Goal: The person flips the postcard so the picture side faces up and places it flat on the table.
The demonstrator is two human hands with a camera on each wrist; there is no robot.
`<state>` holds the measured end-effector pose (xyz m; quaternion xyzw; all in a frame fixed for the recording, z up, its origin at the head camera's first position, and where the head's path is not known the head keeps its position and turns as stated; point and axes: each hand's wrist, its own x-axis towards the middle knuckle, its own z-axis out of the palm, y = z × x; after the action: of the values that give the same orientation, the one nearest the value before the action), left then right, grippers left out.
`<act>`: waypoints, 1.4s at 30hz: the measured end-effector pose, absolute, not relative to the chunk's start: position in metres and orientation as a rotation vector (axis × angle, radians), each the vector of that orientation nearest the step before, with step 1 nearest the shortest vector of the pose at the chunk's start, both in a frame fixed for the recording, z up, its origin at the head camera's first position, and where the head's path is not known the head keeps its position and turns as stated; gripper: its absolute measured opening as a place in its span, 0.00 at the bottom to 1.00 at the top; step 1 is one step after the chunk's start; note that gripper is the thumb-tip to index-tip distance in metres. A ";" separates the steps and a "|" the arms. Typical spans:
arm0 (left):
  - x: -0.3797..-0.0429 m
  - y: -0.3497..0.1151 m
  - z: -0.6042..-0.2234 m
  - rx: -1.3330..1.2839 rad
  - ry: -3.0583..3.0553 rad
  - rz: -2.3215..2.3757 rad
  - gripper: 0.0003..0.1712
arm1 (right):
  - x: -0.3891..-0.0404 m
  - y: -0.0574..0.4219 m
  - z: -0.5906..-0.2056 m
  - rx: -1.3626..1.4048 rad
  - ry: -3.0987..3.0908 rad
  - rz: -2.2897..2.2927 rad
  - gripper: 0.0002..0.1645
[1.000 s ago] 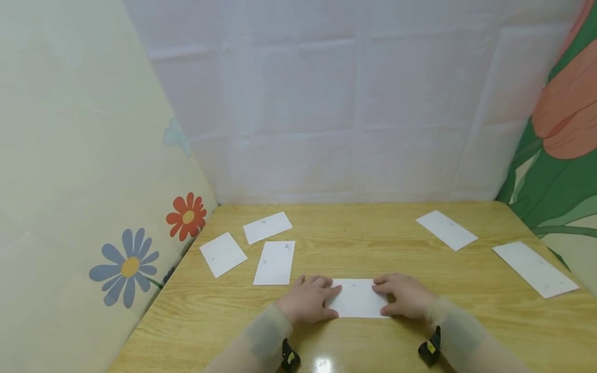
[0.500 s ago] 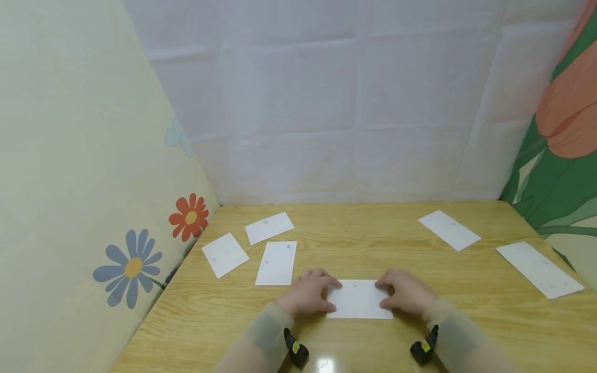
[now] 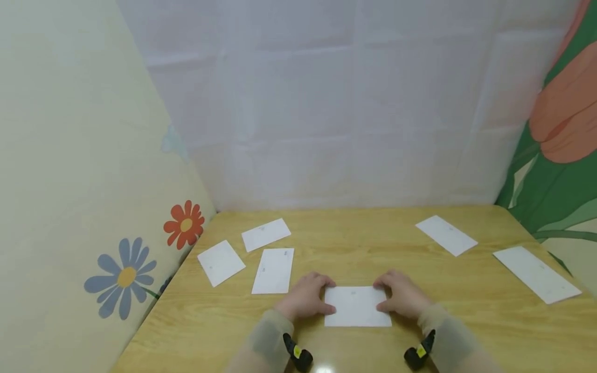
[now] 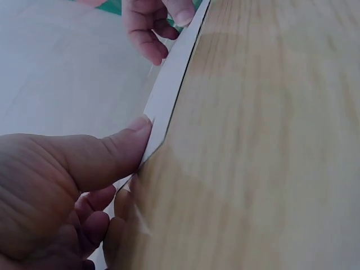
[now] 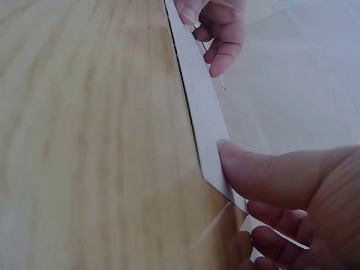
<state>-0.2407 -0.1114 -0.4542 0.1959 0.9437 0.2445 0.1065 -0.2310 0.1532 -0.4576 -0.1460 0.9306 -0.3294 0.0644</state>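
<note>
A white card (image 3: 358, 306) with a small faint mark lies flat on the wooden table, long side across, between the two hands. My left hand (image 3: 307, 296) holds its left end, with the thumb on the card's edge and the index finger by the far corner. At the right end, my right hand (image 3: 404, 295) grips in a mirrored way. Seen from the left wrist, the left thumb (image 4: 121, 147) rests on the card (image 4: 169, 93) while the other fingers curl beside its short edge. The right thumb (image 5: 253, 169) touches the card's opposite end in the right wrist view.
Three more white cards lie at the left: a back one (image 3: 266, 234), a leftmost one (image 3: 221, 263) and a nearer one (image 3: 273, 271). Two others lie at the right, one farther (image 3: 446, 235) and one nearer (image 3: 536, 274). A pale cloth (image 3: 350, 129) hangs behind the table (image 3: 354, 233).
Both hands have drawn slightly outward along the card's ends, so more of its side edges shows. The wrists have turned inward a little. The head view has tilted slightly; the other cards stay put.
</note>
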 end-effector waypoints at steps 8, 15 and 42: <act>-0.242 -0.107 -0.450 0.501 2.775 0.693 0.29 | -0.231 0.151 -0.456 -0.355 2.765 -0.982 0.24; -0.243 -0.104 -0.447 0.441 2.730 0.712 0.26 | -0.233 0.151 -0.454 -0.349 2.731 -0.999 0.27; -0.246 -0.103 -0.447 0.436 2.734 0.687 0.29 | -0.232 0.148 -0.450 -0.339 2.708 -0.987 0.27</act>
<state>-0.2463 -0.1030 -0.4472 0.1513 0.9484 0.2383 0.1441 -0.2321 0.1477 -0.4500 -0.1158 0.9264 -0.3378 0.1192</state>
